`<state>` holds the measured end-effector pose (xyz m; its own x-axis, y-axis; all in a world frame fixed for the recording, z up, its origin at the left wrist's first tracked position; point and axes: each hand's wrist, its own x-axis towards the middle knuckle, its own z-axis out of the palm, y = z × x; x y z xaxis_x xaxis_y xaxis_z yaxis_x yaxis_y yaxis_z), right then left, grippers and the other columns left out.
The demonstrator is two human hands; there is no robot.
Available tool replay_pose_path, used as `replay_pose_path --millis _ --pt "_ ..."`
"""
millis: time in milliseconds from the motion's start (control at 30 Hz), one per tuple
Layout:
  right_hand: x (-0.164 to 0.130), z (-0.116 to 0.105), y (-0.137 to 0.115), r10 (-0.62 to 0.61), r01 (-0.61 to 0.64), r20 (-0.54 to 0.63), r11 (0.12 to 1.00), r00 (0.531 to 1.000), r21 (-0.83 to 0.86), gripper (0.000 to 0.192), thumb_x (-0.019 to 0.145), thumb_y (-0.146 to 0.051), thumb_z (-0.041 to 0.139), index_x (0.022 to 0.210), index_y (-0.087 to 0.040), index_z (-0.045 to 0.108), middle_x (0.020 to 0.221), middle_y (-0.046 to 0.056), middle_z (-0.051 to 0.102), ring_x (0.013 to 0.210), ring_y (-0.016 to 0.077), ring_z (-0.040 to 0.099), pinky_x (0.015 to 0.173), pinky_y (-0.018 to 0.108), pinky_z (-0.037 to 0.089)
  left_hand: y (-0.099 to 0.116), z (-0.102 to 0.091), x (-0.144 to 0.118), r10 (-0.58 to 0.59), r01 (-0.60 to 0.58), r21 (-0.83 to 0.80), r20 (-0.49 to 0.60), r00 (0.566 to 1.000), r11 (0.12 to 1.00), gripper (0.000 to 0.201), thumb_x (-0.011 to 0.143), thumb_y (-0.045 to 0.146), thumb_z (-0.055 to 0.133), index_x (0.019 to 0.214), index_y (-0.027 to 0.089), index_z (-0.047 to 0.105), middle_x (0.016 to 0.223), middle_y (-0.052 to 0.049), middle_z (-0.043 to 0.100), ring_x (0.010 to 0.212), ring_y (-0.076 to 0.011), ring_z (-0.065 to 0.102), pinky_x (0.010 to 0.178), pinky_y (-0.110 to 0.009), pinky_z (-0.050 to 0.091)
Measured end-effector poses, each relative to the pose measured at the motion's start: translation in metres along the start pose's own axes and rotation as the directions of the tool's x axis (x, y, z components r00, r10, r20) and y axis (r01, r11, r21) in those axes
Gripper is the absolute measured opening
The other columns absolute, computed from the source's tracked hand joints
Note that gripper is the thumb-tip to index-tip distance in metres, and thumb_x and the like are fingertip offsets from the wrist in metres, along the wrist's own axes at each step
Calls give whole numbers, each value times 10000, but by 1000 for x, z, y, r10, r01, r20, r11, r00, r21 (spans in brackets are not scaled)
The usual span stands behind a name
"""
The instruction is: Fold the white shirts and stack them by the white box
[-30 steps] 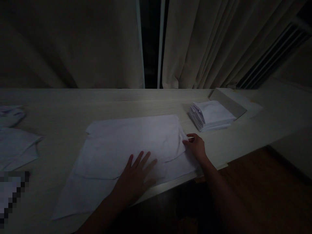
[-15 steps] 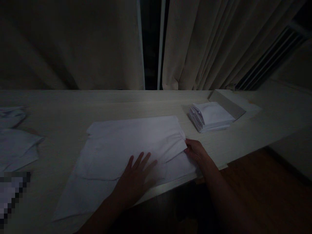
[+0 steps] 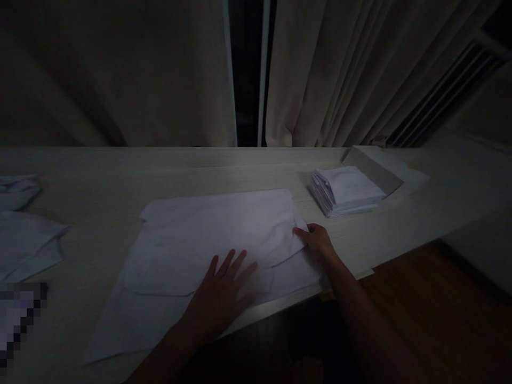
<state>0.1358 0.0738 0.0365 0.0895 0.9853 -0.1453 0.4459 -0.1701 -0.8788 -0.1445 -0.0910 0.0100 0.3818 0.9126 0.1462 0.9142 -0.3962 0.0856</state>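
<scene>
At the left edge of the frame, loose cloths (image 3: 30,240) are lying rumpled on the worktop (image 3: 96,213), well apart from both hands. Across the centre, the white cloth (image 3: 216,224) is lying flat and doubled over, its upper layer stopping short of the lower one on the near side. At lower centre, the left hand (image 3: 222,290) is resting palm down on it, fingers spread wide, gripping nothing. Right of centre, the right hand (image 3: 318,240) is pinching the cloth's right edge, fingers curled in, one tip lying on top. This step is looking like straightening the upper layer; the next move is probably calling for a steady left palm while that corner is being evened out. Farther right, a stack of folded cloths (image 3: 352,184) is sitting beside a pale board (image 3: 374,169).
</scene>
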Motion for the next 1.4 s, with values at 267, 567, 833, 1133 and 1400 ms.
replay_pose_path --millis 267,567,833,1133,1400 --pt "0 5 4 66 -124 167 923 984 363 214 735 -345 665 842 -162 639 854 96 720 771 218 669 642 304 514 0 0 1 -6 5 11 14 1000 1000 647 922 600 400 1516 437 201 1625 9 176 1481 -338 165 1150 -649 210" --pt "2 16 -3 46 -214 307 811 951 545 266 714 -332 653 907 -150 667 865 108 723 820 242 677 712 337 537 1 -3 1 -2 1 28 26 1000 1000 635 932 592 383 1518 424 206 1626 -2 175 1482 -344 156 1147 -649 210" --pt "1 -7 11 24 -18 -76 996 997 83 433 637 -359 784 981 -140 636 926 105 717 787 217 667 660 294 499 0 0 1 3 -4 33 30 1000 999 632 938 590 370 1521 423 192 1631 -4 144 1488 -338 132 1151 -649 202" --pt "4 -2 11 117 -101 -63 972 991 213 450 573 -235 820 956 -165 593 827 80 716 679 197 666 589 292 490 0 -1 1 7 -7 18 -1 1000 1000 628 935 564 407 1516 426 212 1628 10 168 1480 -340 167 1153 -640 205" --pt "2 14 12 158 -222 158 757 975 615 244 622 -210 792 808 -159 644 772 62 713 690 181 660 608 274 513 0 1 1 8 -7 22 -5 1000 1000 639 930 574 408 1518 422 209 1629 5 165 1482 -346 156 1146 -650 213"
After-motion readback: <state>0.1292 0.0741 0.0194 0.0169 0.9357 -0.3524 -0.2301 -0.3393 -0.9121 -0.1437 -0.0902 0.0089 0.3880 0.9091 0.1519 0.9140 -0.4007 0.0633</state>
